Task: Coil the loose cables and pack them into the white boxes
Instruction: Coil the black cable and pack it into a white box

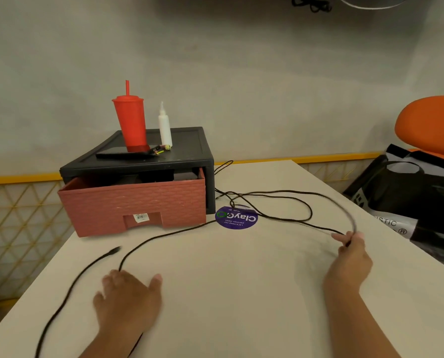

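A long black cable (280, 193) lies in loose loops across the pale table (228, 280). My right hand (350, 251) pinches a loop of it at the table's right side, fingers curled round the strands. My left hand (128, 301) lies flat on the table at the front left, fingers spread over a stretch of the cable that runs under the palm. A second black cable end with a plug (113, 250) trails toward the front left edge. No white box is in view.
A black drawer unit (184, 151) with a pulled-out pink drawer (133, 205) stands at the back left. On it are a red cup (131, 122), a white bottle (164, 129) and a phone. A purple round sticker (236, 218) is on the table. A black bag (409, 192) sits right.
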